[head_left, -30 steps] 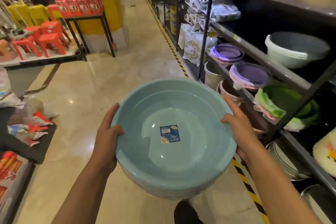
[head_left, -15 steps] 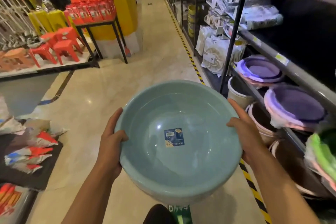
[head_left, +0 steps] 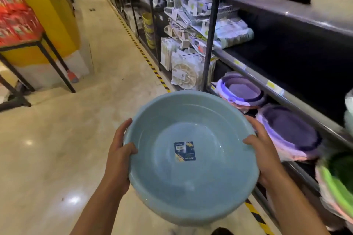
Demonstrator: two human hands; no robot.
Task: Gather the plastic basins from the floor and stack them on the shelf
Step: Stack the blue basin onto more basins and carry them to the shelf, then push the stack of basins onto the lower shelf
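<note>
A round light-blue plastic basin [head_left: 191,183] with a blue label sticker in its bottom is held at waist height over the aisle floor. My left hand [head_left: 119,156] grips its left rim, thumb hooked inside. My right hand [head_left: 262,150] grips the right rim the same way. More nested basins may sit beneath it; I cannot tell for sure. The dark metal shelf [head_left: 282,99] runs along the right, with purple basins [head_left: 292,131] and a second purple stack [head_left: 241,89] on a lower level just right of the held basin.
Green and pink basins [head_left: 338,181] sit at the right edge. Packaged goods [head_left: 183,72] hang past a black upright post [head_left: 210,44]. Yellow-black floor tape [head_left: 145,57] lines the shelf foot. A yellow pillar [head_left: 47,15] and a black table with red packs [head_left: 17,23] stand left.
The view has swung right and forward along the aisle. The red chairs and floor goods on the left have left the frame. Both hands keep the same grip on the basin.
</note>
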